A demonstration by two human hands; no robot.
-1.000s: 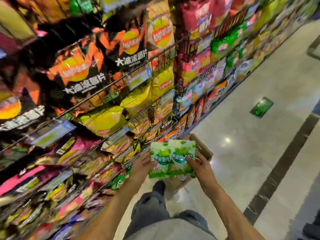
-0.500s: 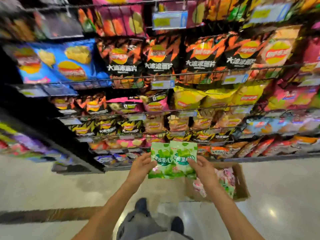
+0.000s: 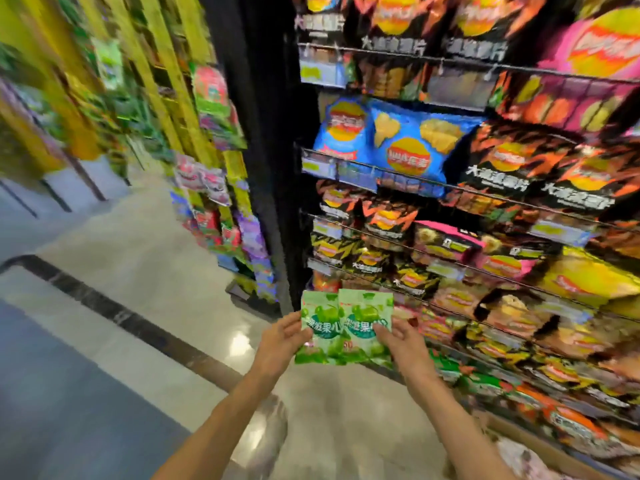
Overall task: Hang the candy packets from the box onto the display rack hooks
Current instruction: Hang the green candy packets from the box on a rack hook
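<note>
Two green candy packets (image 3: 346, 327) are held side by side in front of me, overlapping at the middle. My left hand (image 3: 282, 341) grips their left edge, thumb on the front. My right hand (image 3: 403, 342) grips the right edge, fingers across the front of the right packet. A display rack (image 3: 221, 188) with hanging candy bags stands at the left end of the shelving, blurred by motion. The cardboard box (image 3: 526, 441) with more packets sits on the floor at the bottom right, partly cut off by the frame.
Wire shelves (image 3: 467, 188) packed with chip bags fill the right side. A black upright post (image 3: 263, 150) separates them from the hanging rack. Glossy tiled floor (image 3: 131, 271) with a dark stripe spreads to the left.
My view has swung to the left, so the shelves now sit on the right and the end rack has come into sight. Both hands keep the same hold on the packets.
</note>
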